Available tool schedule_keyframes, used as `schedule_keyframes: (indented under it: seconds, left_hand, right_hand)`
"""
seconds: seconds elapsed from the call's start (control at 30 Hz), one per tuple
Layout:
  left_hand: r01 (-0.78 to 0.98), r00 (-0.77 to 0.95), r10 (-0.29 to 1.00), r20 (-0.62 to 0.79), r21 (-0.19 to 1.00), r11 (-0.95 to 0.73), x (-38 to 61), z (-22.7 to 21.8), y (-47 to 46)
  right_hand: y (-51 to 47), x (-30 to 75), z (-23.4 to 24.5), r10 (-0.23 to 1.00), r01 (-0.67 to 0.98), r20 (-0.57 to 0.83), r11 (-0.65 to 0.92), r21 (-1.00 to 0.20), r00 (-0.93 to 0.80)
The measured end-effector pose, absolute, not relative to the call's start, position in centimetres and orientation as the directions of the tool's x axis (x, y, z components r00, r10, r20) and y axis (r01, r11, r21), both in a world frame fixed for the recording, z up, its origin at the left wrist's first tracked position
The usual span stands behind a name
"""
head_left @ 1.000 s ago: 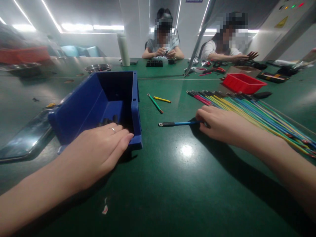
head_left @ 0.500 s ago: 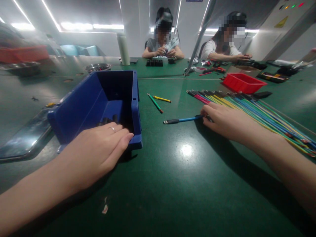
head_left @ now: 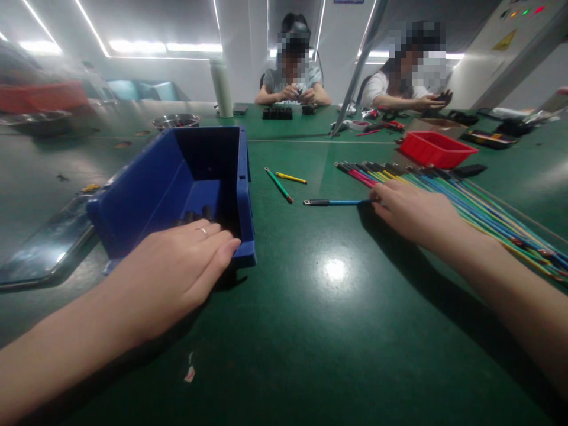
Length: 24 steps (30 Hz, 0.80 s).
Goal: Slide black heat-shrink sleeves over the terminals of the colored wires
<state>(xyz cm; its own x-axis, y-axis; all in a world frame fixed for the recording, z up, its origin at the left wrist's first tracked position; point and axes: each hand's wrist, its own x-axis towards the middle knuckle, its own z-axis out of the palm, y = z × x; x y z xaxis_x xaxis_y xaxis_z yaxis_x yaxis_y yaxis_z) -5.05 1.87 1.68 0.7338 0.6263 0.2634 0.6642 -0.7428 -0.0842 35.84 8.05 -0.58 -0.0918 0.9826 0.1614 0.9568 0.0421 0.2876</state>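
Observation:
My left hand (head_left: 181,269) rests on the front lip of a blue plastic bin (head_left: 177,183), its fingers curled over the edge and reaching inside toward small black parts (head_left: 195,216); what the fingertips touch is hidden. My right hand (head_left: 415,210) pinches the end of a blue wire with a black-sleeved terminal (head_left: 337,202), which lies flat on the green table and points left. That hand sits at the near end of a long bundle of coloured wires (head_left: 448,195).
A green wire (head_left: 278,185) and a yellow wire (head_left: 290,178) lie between bin and bundle. A red tray (head_left: 437,149), a white bottle (head_left: 222,89) and a metal bowl (head_left: 176,122) stand farther back. A phone (head_left: 47,245) lies left. Two people work across the table.
My right hand has drawn the blue wire away from me and to the right, closer to the bundle. The left hand has stayed on the bin.

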Motion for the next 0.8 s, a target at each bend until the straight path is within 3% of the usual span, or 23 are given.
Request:
schedule_keyframes:
  seconds: [0.8]
  left_hand:
    - [0.636,0.760,0.580,0.295,-0.148,-0.757,-5.0,1.7,1.7]
  right_hand:
    - [8.1,34.8,-0.1,0.983,0.964,0.173,-0.095,0.248,0.053]
